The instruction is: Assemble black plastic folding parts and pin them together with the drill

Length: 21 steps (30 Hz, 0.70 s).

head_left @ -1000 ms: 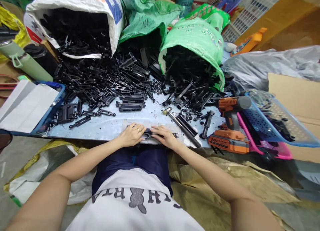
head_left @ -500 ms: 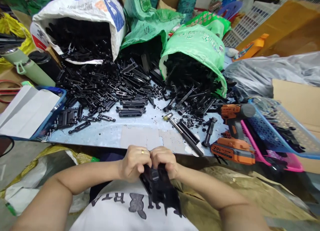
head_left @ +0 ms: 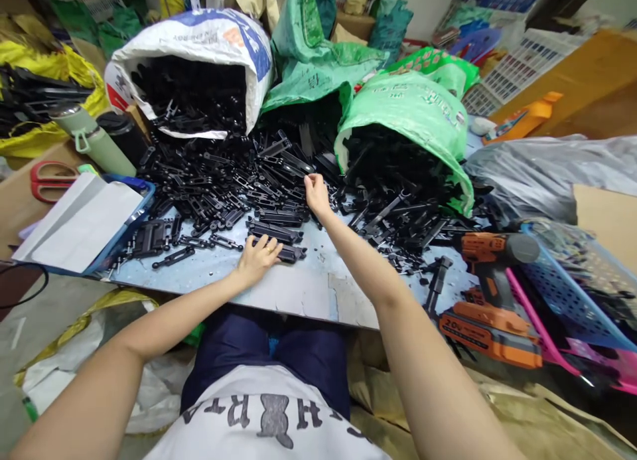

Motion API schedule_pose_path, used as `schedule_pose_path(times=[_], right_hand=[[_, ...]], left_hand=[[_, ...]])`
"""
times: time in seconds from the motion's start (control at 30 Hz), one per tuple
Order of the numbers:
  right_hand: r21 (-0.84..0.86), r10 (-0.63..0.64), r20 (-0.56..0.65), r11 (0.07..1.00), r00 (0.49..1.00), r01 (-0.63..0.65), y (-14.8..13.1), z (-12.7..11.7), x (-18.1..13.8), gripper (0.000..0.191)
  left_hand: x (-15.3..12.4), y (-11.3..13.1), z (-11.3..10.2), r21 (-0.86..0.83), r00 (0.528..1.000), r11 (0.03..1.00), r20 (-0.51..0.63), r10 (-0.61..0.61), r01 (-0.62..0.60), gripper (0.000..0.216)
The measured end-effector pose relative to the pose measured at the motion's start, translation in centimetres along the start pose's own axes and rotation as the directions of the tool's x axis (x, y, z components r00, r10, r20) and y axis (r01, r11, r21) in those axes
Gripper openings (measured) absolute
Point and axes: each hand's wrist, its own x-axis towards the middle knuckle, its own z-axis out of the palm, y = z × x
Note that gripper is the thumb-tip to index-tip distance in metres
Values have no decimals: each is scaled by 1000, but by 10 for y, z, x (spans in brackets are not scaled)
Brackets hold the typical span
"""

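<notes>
My left hand is at the near end of a small row of long black plastic brackets. Its fingers curl over the left part of the nearest bracket, which lies on the table. Just beyond it rests another bracket of the same kind. My right hand reaches farther forward, at the edge of the heap of black plastic parts. Its thumb and fingers are pressed together among small pieces; whatever they hold is hidden.
Open sacks of black parts stand at the back: a white sack and a green sack. An orange cordless drill sits right, beside a blue basket. Paper, red-handled scissors and a green bottle are left.
Both hands have left my lap, where they gripped a black assembly. The left moved forward to the bracket row, the right to the heap. The hammer is now out of sight behind my right arm.
</notes>
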Motion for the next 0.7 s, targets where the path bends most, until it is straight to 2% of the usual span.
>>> schedule_pose_path(times=[0.1, 0.23, 0.3, 0.37, 0.43, 0.5, 0.6, 0.7], right_hand=[[-185, 157, 72, 973, 985, -141, -8, 10, 46, 34], [-185, 177, 107, 970, 978, -155, -13, 23, 61, 30], [-154, 140, 81, 980, 987, -126, -13, 19, 56, 31], [-91, 44, -3, 995, 999, -44, -11, 5, 42, 31], [-20, -93, -105, 996, 990, 92, -5, -17, 13, 31], [35, -231, -139, 971, 963, 238, 7, -43, -32, 33], [108, -411, -24, 905, 911, 411, 37, -82, -123, 29], [73, -474, 156, 880, 867, 468, 74, -110, -209, 20]], left_hand=[[18, -20, -5, -5, 994, 995, 42, -102, 102, 39], [56, -68, -14, 56, 951, 951, 38, -306, 304, 30], [77, -93, -14, 79, 952, 957, 111, -287, 279, 29], [95, -111, -11, 68, 959, 981, 209, -194, 183, 27], [108, -118, -6, 59, 955, 991, 268, -130, 118, 22], [114, -117, -2, 80, 952, 989, 272, -141, 124, 21], [108, -110, -7, 103, 946, 977, 249, -209, 189, 25], [88, -101, -35, 23, 944, 966, 208, -256, 257, 24]])
